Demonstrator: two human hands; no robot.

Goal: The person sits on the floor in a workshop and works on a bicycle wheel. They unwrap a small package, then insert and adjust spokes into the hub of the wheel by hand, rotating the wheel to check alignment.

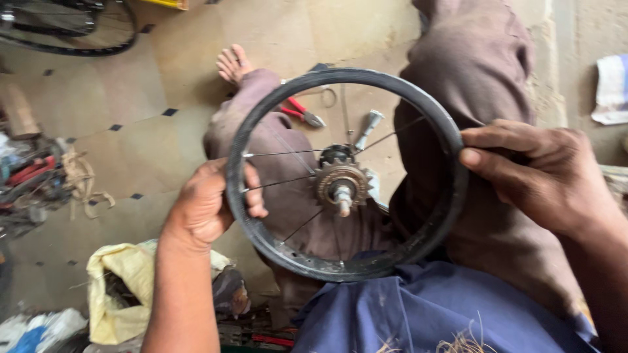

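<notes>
Fingers of left hand curled round small bicycle wheel rim, right hand pinching opposite edge; wheel steadied upright over lap, rusty sprocket facing up; red-handled pliers on floor beyond; second wheel far left

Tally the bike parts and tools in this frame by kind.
Small wheel with sprocket, held by left hand and right hand: 1
Larger wheel on floor: 1
Red-handled pliers: 1
Metal tool behind spokes: 1
Total: 4
</notes>
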